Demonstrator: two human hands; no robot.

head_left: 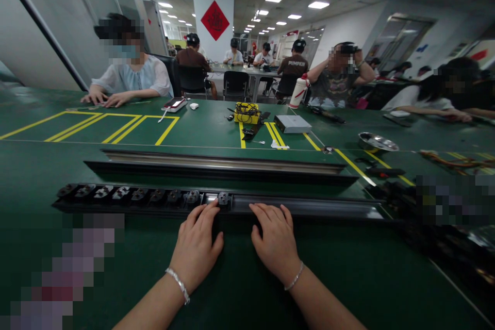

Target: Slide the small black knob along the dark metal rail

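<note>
A small block (223, 199) is sitting in the black rail (317, 208), centre frame. The left hand (196, 242), fingers extended, gripping nothing, is reaching beside the block; the right hand (275, 237), likewise, over the rail. Light, even fingertip pressure is probably steadying best.

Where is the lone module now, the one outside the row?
Near the head view's centre: the module sits in the black rail, right of the row, by the left hand.

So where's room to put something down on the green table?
Bare green tabletop lies between the left hand and right hand, and inside the left yellow tape outlines. Crowded: left half of the long black rail, lined with small dark pieces; right, jumbled dark parts.
</note>
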